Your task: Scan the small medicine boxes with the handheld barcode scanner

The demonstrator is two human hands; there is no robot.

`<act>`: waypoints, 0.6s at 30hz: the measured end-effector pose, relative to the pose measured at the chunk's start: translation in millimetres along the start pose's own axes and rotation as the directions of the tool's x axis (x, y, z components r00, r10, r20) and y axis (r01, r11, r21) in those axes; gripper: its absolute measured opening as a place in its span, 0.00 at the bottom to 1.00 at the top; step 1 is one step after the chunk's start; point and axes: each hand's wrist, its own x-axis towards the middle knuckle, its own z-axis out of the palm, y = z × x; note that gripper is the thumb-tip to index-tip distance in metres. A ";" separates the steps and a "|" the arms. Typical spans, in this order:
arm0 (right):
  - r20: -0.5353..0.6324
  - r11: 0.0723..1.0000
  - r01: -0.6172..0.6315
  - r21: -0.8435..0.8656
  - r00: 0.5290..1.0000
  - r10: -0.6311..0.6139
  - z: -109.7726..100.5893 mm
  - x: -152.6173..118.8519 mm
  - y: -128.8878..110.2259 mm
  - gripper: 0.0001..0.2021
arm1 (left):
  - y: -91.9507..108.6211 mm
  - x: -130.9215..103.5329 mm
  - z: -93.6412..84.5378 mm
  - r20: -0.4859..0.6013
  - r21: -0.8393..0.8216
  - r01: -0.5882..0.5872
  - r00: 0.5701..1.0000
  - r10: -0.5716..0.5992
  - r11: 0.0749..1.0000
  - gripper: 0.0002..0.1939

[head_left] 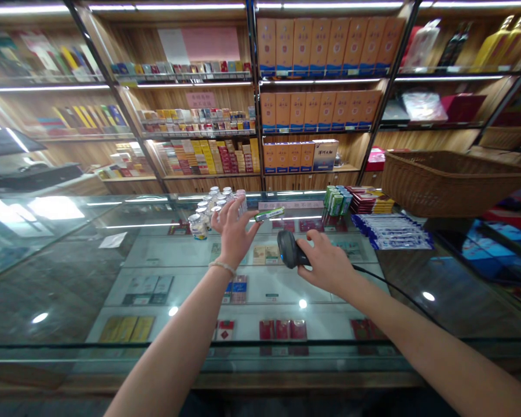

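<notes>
My left hand, with a beaded bracelet at the wrist, pinches one end of a small flat green-and-white pack between thumb and forefinger. Its other fingers reach beside a cluster of small white-capped bottles on the glass counter. A black barcode scanner is gripped in my right hand, its head just below and to the right of the pack, tilted toward the left. From the scanner's handle a black cable runs to the lower right.
Right of my hands, green and blue packs, red and yellow boxes, blue-white sachets and a wicker basket stand on the glass counter. Shelves of orange boxes rise behind. A white paper lies left.
</notes>
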 end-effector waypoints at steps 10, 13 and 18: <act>-0.008 0.998 0.034 0.052 0.999 -0.033 7.9 0.3 1.3 0.18 | 1.8 -0.6 -0.1 -0.013 0.004 0.001 1.000 -0.001 1.000 0.08; -0.030 0.998 0.040 0.057 0.999 -0.038 10.5 1.2 2.3 0.18 | 2.0 -0.5 -0.2 -0.011 0.000 -0.002 1.000 0.002 1.000 0.08; -0.081 0.996 0.073 0.051 0.994 -0.069 15.4 2.3 4.7 0.19 | 2.9 -0.1 -1.3 -0.001 0.001 0.012 1.000 -0.012 1.000 0.08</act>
